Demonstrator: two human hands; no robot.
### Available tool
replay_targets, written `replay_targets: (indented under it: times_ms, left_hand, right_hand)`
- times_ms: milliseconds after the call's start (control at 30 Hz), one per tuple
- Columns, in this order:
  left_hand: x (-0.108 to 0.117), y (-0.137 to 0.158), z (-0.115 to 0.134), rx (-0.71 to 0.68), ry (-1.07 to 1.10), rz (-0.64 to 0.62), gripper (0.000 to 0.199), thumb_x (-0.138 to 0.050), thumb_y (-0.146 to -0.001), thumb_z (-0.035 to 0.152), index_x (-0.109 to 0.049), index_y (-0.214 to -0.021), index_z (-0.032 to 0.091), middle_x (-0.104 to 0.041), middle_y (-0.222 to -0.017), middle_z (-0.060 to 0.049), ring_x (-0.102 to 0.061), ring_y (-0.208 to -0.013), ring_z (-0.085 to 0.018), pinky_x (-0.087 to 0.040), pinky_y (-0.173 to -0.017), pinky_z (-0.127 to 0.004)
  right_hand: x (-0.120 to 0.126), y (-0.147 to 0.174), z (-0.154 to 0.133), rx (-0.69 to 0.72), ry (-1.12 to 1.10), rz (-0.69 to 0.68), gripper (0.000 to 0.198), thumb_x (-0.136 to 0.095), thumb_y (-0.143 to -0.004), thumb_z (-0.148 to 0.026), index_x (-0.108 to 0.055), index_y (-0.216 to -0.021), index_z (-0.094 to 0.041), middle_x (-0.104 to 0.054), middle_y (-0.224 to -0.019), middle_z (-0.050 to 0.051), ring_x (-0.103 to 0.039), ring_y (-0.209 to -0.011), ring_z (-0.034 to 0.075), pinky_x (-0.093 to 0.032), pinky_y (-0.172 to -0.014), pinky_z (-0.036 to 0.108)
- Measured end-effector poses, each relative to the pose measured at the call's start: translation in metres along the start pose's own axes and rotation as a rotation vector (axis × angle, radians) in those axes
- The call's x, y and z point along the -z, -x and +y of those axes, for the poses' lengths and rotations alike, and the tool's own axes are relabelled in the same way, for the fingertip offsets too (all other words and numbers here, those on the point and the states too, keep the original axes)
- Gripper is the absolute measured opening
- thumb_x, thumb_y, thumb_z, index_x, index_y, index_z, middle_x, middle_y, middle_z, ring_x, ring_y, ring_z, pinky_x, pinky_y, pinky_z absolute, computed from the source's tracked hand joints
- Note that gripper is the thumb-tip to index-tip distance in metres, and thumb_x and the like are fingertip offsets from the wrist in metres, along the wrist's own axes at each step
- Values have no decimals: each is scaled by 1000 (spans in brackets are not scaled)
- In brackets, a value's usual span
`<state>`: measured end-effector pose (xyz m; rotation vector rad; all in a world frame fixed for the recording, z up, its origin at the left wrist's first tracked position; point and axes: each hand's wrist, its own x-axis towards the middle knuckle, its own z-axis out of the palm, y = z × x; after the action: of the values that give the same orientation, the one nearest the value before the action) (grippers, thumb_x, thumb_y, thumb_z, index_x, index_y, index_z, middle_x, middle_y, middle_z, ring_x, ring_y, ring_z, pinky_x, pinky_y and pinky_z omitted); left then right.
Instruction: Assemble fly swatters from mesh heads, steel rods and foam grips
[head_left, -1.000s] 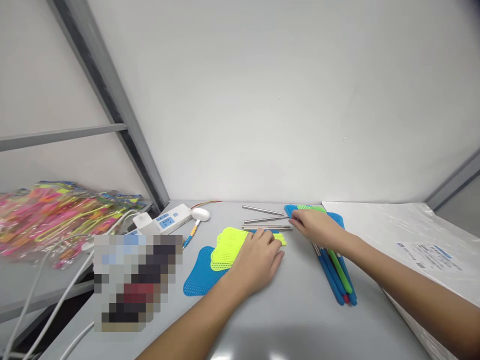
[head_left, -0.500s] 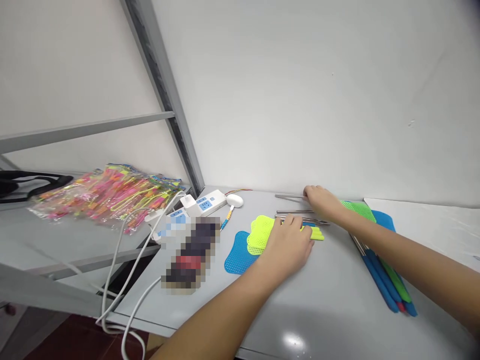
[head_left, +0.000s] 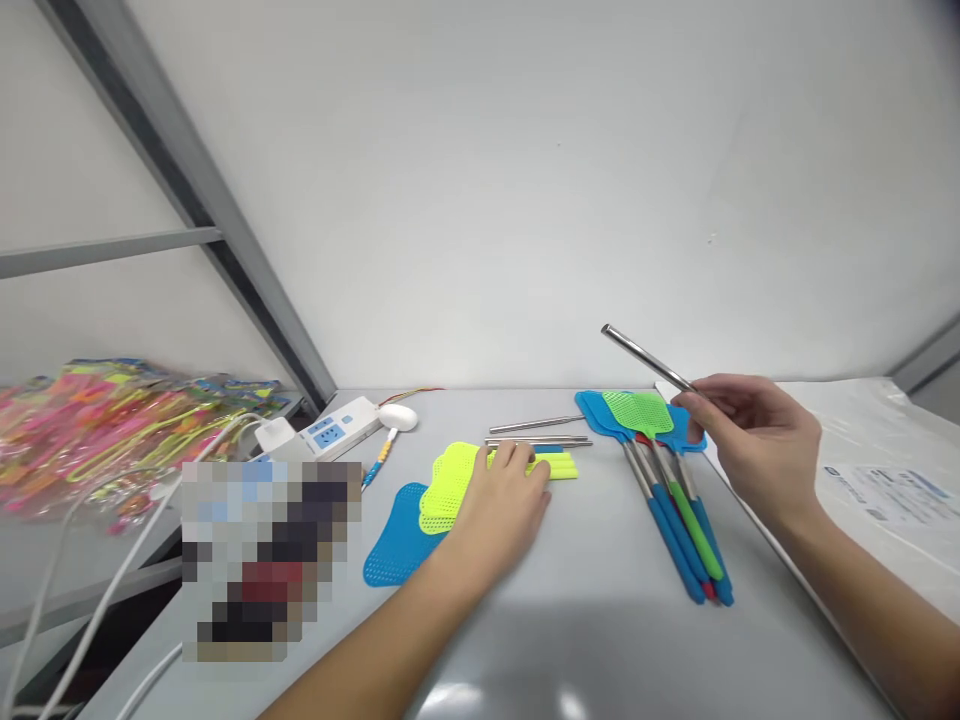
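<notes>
My right hand (head_left: 765,440) is raised at the right, closed on a metal tube (head_left: 645,357) that tilts up toward the wall. At centre, my left hand (head_left: 502,505) rests with bent fingers over yellow fly swatter heads (head_left: 450,490), gripping them near their short stems. Beneath these lies a blue fly swatter head (head_left: 401,545), partly covered. Several loose metal tubes (head_left: 536,425) lie just behind the left hand. Below the right hand, fly swatters (head_left: 675,520) with blue, green and red grips are fanned in a pile, their blue and green mesh heads toward the wall.
A white power strip (head_left: 341,428) and a small white case (head_left: 397,417) lie at the left, beside a pixelated patch. Bagged colourful items (head_left: 150,430) fill the shelf beyond the grey metal post (head_left: 247,250). A white plastic package (head_left: 885,470) lies at the right.
My right hand has lifted off the table by the wall and moved right, with a metal tube in it. My left hand stays on the yellow heads. The view has turned right.
</notes>
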<state>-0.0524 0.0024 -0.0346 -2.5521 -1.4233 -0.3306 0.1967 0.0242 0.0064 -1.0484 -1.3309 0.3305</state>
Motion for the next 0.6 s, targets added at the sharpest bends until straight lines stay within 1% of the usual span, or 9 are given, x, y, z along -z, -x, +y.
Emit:
replay_targets:
  times_ms: [133, 233, 267, 333, 400, 433, 500, 533, 600]
  left_hand:
    - [-2, -3, 3, -10, 35, -12, 13, -53, -91, 25, -58, -102, 21, -56, -109, -9, -48, -106, -29, -37, -93, -51]
    - [-2, -5, 6, -27, 75, -30, 12, -52, -91, 23, -57, -102, 22, -57, -110, -8, -49, -105, -28, -36, -95, -51]
    - [-1, -5, 8, -39, 90, -39, 11, -52, -91, 22, -57, -101, 22, -57, -110, -8, -49, -105, -28, -36, -95, -51]
    - [0, -4, 12, -82, 133, -64, 11, -50, -93, 22, -57, -100, 22, -58, -110, -8, -50, -104, -27, -37, -94, -50]
    - [2, -3, 17, -145, 187, -90, 14, -48, -94, 23, -56, -105, 22, -59, -110, -7, -50, -103, -25, -38, -93, -47]
    - [2, -3, 19, -171, 212, -100, 17, -47, -95, 22, -55, -110, 22, -59, -111, -7, -50, -104, -25, -39, -93, -46]
    - [1, -2, 24, -184, 238, -109, 28, -46, -95, 20, -50, -122, 23, -58, -115, -8, -49, -108, -25, -39, -94, -44]
    - [0, -2, 25, -173, 239, -110, 33, -47, -95, 19, -46, -127, 23, -57, -118, -8, -48, -109, -25, -39, -94, -44]
    - [-3, -2, 28, -135, 224, -117, 39, -49, -94, 19, -43, -132, 22, -55, -121, -9, -47, -110, -26, -40, -93, -44]
  right_hand:
    - [15, -2, 8, -65, 86, 92, 18, -76, -73, -36, -71, -84, -22, -64, -73, 0, -54, -50, 12, -48, -47, 29]
    - [21, -7, 11, -62, 88, 184, 17, -75, -75, -37, -70, -80, -21, -58, -61, -2, -53, -51, 13, -46, -48, 28]
    - [22, -9, 12, -50, 70, 215, 17, -74, -76, -37, -69, -79, -21, -56, -60, -2, -52, -51, 13, -45, -48, 28]
    - [22, -12, 12, -17, 6, 283, 19, -68, -81, -39, -65, -79, -20, -56, -65, -2, -52, -53, 13, -45, -52, 28]
    - [22, -13, 12, 52, -45, 344, 20, -60, -87, -41, -62, -83, -21, -58, -76, 0, -57, -62, 15, -49, -60, 31]
    - [21, -13, 12, 102, -43, 352, 20, -56, -90, -40, -60, -85, -21, -59, -80, 1, -59, -69, 17, -50, -65, 33]
    - [21, -9, 15, 209, 23, 296, 20, -49, -94, -38, -59, -87, -22, -60, -82, 3, -62, -78, 19, -50, -73, 36]
    - [22, -7, 18, 249, 76, 235, 19, -47, -95, -36, -59, -88, -22, -61, -81, 3, -62, -78, 19, -50, -74, 36]
    - [23, -1, 24, 311, 198, 53, 19, -44, -96, -32, -60, -95, -23, -60, -77, 3, -59, -71, 18, -48, -68, 33]
